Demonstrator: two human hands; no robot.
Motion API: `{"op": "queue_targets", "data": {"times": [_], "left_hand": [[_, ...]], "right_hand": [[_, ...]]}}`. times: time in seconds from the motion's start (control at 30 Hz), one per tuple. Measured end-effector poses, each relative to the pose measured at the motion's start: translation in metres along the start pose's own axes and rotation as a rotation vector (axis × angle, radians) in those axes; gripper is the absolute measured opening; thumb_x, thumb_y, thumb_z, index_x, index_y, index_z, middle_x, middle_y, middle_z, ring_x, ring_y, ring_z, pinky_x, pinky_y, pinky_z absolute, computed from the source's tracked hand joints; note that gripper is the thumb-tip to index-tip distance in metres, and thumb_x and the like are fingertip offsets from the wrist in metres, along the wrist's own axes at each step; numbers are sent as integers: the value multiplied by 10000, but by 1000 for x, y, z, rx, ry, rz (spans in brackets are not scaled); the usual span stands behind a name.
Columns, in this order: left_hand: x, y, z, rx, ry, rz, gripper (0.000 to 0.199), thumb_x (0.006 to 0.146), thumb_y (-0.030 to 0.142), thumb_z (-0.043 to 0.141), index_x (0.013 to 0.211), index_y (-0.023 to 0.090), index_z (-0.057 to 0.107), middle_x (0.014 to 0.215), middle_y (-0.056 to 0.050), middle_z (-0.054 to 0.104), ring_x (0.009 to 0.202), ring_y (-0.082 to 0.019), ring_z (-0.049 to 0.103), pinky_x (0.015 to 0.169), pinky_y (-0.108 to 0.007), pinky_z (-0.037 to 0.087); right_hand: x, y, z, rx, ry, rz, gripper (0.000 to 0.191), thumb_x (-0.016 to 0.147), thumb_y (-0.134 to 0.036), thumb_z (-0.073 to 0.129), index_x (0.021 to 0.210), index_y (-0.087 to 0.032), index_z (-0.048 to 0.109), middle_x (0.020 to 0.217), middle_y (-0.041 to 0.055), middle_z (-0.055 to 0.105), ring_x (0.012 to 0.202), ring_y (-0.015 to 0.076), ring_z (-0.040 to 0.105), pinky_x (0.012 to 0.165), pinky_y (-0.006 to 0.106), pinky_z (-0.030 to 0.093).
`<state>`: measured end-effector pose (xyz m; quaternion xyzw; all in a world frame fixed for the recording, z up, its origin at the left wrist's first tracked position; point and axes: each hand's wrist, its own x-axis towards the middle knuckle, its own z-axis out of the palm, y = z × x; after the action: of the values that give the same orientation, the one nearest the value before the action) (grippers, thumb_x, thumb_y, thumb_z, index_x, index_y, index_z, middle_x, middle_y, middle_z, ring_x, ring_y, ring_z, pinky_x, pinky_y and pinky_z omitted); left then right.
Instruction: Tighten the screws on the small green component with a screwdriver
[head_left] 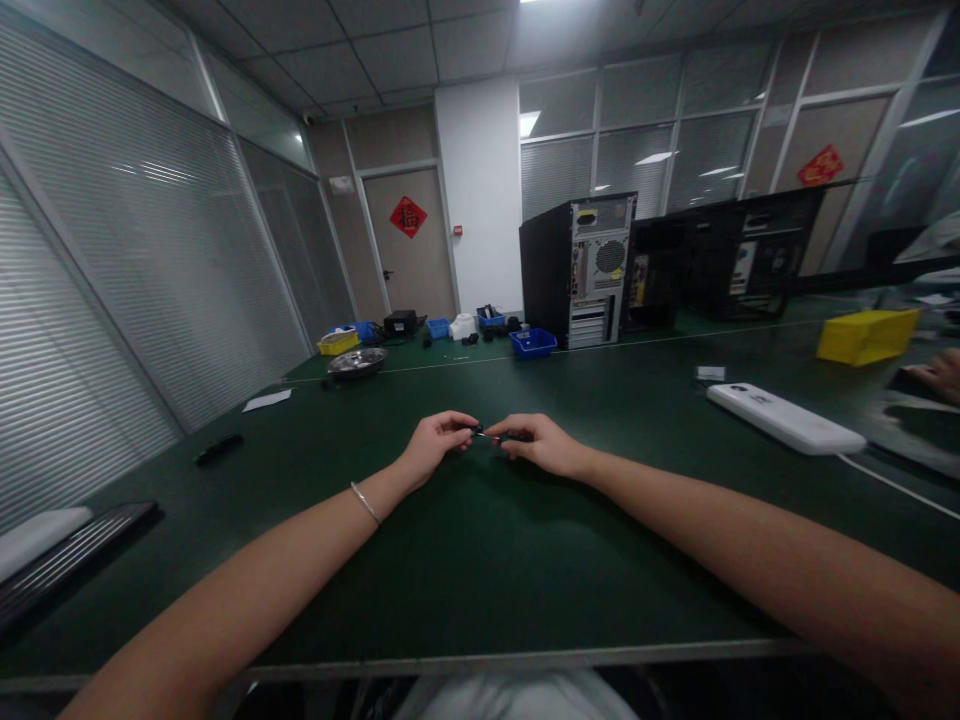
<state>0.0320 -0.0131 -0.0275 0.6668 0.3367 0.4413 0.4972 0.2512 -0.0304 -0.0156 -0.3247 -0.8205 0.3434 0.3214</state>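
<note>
Both hands meet over the middle of the green tabletop (480, 570). My left hand (435, 445) is closed in a pinch on a small dark part (478, 428), too small to name. Between the fingers of my right hand (546, 445) is a thin tool with a light metal shaft (489, 436). That shaft points left and reaches the small part at my left fingertips. Whether it touches the part or sits in it, I cannot tell. My right fingers cover most of the tool's dark, reddish handle end.
A white box-shaped device (784, 418) with a cable lies right, near a yellow bin (866, 337) and another person's hand (941, 375). Behind stand a computer tower (551, 265), a blue bin (533, 344) and a metal dish (357, 363). Left are a dark object (218, 449) and a keyboard (82, 560).
</note>
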Motion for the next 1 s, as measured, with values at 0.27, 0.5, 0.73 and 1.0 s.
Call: {"op": "queue_targets", "data": {"times": [0.27,0.5,0.73,1.0], "left_hand": [[1,1,-2,-59,-16,-55,296,670,242,669,937,118,638,791,-57,611,682,-124,535,632,-251,422],[1,0,-3,-101,-34,-88,287,675,227,672,937,118,634,787,-52,606,664,-111,528,634,-247,415],[2,1,-3,-120,-37,-111,304,650,226,693,926,114,635,749,-42,609,626,-102,526,601,-238,407],[2,-2,-5,-136,-63,-100,262,689,199,661,938,125,629,760,-35,609,636,-94,528,616,-236,409]], "right_hand": [[1,0,-1,89,-30,39,323,765,-200,548,1079,-148,604,956,58,615,681,121,574,628,260,474],[2,6,-3,134,-57,44,348,756,-203,559,1096,-142,599,948,60,625,673,115,566,631,261,471],[2,5,-2,178,-48,57,355,740,-229,582,1084,-147,611,942,61,637,649,110,563,615,257,462],[3,10,-4,205,-60,59,362,736,-233,592,1088,-155,612,931,55,637,640,109,562,615,258,462]]}}
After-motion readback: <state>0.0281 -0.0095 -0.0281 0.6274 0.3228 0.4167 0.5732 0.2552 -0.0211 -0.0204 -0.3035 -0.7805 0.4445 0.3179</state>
